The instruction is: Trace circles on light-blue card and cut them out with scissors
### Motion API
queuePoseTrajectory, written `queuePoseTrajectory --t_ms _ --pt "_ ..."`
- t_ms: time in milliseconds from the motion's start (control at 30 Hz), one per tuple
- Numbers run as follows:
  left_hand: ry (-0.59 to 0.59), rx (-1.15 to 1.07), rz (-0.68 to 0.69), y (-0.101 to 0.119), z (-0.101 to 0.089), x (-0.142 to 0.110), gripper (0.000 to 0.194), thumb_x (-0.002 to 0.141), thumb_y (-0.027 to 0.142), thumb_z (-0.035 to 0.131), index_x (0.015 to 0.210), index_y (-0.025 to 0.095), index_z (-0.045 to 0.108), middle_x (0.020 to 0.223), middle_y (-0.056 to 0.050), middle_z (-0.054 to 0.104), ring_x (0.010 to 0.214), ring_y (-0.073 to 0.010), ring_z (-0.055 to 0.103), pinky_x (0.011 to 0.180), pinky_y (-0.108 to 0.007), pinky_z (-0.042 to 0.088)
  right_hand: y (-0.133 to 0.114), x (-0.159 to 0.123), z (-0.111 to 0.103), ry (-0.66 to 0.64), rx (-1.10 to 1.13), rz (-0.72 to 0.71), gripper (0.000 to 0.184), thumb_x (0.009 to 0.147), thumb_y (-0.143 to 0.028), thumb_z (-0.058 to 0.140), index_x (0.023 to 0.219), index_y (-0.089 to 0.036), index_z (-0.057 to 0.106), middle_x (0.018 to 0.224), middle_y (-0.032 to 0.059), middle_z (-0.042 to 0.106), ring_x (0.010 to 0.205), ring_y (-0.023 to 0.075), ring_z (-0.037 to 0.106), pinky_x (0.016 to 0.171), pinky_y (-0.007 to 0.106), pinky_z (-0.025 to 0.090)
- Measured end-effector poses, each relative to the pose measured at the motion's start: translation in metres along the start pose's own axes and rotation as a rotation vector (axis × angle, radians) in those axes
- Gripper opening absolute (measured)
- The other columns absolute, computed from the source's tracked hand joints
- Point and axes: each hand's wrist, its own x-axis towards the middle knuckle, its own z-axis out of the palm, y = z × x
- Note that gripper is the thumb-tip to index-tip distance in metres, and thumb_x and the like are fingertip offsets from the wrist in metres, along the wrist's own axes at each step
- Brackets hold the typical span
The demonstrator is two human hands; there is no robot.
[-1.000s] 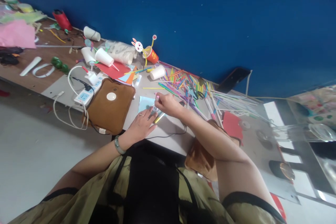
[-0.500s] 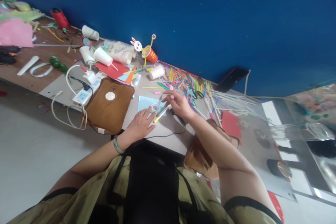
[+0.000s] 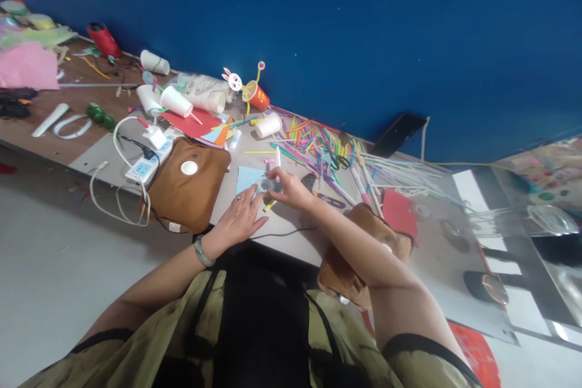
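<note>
My left hand [image 3: 239, 213] lies with its fingers stretched out, fingertips touching the near-left edge of a clear round ring, perhaps a tape roll [image 3: 265, 184]. That ring rests on a light blue sheet of paper [image 3: 246, 179]. Fingers closed, my right hand [image 3: 290, 188] grips a white marker [image 3: 277, 157], which points up and away from me. Its lower end is hidden by the fingers beside the ring. Under the right hand lies a yellow-tipped stick [image 3: 269, 205], partly covered. A small pink piece [image 3: 269, 161] sits just beyond the paper.
Many coloured straws [image 3: 313, 142] spread along the wall, with scissors [image 3: 340, 161] among them. Left of my hands are a brown bag [image 3: 193, 179], a power strip [image 3: 148, 165] and paper cups [image 3: 176, 101]. A utility knife [image 3: 331, 200] and a red sheet [image 3: 399, 213] lie right.
My right hand has moved left with the white marker, closer to the ring and my left hand. The knife beside it is now uncovered. My left hand has hardly moved.
</note>
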Motion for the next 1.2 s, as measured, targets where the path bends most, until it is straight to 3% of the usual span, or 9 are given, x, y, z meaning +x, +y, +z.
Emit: queuePoseTrajectory --t_ms 167,400,533,800,1200 --pt "-0.032 -0.059 -0.030 -0.001 0.001 0.001 0.051 0.097 0.046 0.052 0.132 0.010 0.046 0.144 -0.028 0.045 0.129 -0.0375 0.052 0.104 -0.051 0.046 0.000 0.003 0.003 -0.055 -0.010 0.022 0.046 0.071 -0.030 0.073 0.110 -0.024 0.052 0.112 0.0073 0.067 0.103 0.0263 0.066 0.089 0.039 0.052" --pt "0.002 -0.010 -0.019 0.000 -0.001 0.000 0.044 0.097 0.046 0.051 0.125 0.011 0.049 0.144 -0.026 0.046 0.129 -0.0371 0.051 0.104 -0.050 0.045 0.008 -0.001 -0.005 0.116 0.049 0.169 0.043 0.069 -0.032 0.070 0.105 -0.024 0.049 0.097 0.0027 0.065 0.079 0.0204 0.064 0.075 0.034 0.051" --pt "0.014 0.044 -0.044 0.001 -0.002 -0.001 0.048 0.099 0.046 0.046 0.129 0.009 0.049 0.145 -0.027 0.048 0.131 -0.0381 0.049 0.105 -0.051 0.043 0.009 -0.008 -0.017 0.100 0.001 0.242 0.041 0.068 -0.030 0.068 0.104 -0.025 0.048 0.092 0.0011 0.065 0.064 0.0171 0.060 0.067 0.033 0.050" --pt "-0.037 0.127 -0.065 0.004 -0.008 0.002 0.058 0.100 0.047 0.042 0.141 0.007 0.047 0.144 -0.025 0.051 0.127 -0.0377 0.049 0.104 -0.053 0.039 0.007 -0.012 -0.014 0.069 -0.091 0.142 0.042 0.070 -0.028 0.069 0.107 -0.025 0.049 0.096 0.0042 0.066 0.073 0.0200 0.062 0.070 0.033 0.051" --pt "-0.038 0.183 -0.096 0.006 -0.010 0.001 0.059 0.098 0.054 0.043 0.139 0.014 0.056 0.140 -0.025 0.050 0.124 -0.0394 0.048 0.102 -0.052 0.037 0.011 -0.009 -0.011 0.020 -0.045 0.051 0.045 0.072 -0.021 0.066 0.114 -0.024 0.049 0.118 0.0079 0.068 0.098 0.0245 0.067 0.086 0.037 0.053"
